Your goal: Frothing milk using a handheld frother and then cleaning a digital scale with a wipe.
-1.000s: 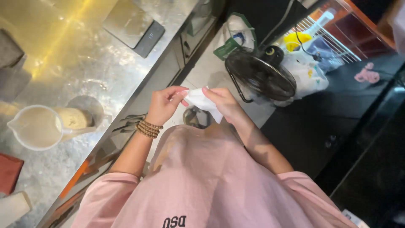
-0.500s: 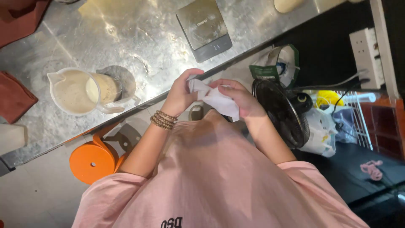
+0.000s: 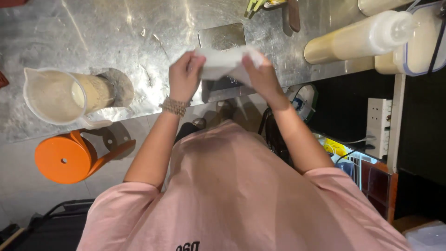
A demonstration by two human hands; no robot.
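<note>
Both hands hold a white paper towel [image 3: 226, 62] above the near edge of the steel desk [image 3: 139, 32]; the left hand [image 3: 184, 76] is closed on the towel's left end, fingers curled over the top edge; the right hand [image 3: 260, 74] is closed on the towel's right end, thumb and fingers pinching the sheet; the towel is stretched between the two hands and sags slightly in the middle, crumpled rather than flat; a beaded bracelet [image 3: 175, 107] sits on the left wrist; directly under and behind the towel lies a flat metal scale [image 3: 222, 37] with a dark front panel, partly hidden by the towel and the hands; to the left of the left hand, well apart from it, stands a clear plastic measuring jug [image 3: 60, 95] holding a pale beige liquid, spout pointing left; below the desk edge, near the jug, is an orange round stool [image 3: 62, 160] on the floor; at the upper right a translucent squeeze bottle [image 3: 362, 37] with beige contents lies tilted on the desk, just beside a lidded tub [image 3: 418, 44] of similar contents; a white power strip [image 3: 378, 125] hangs below the desk on the right; the dark object [image 3: 274, 135] under the right forearm is possibly a fan, but the view is too blocked to confirm; the person wears a pink shirt [image 3: 241, 204]
</note>
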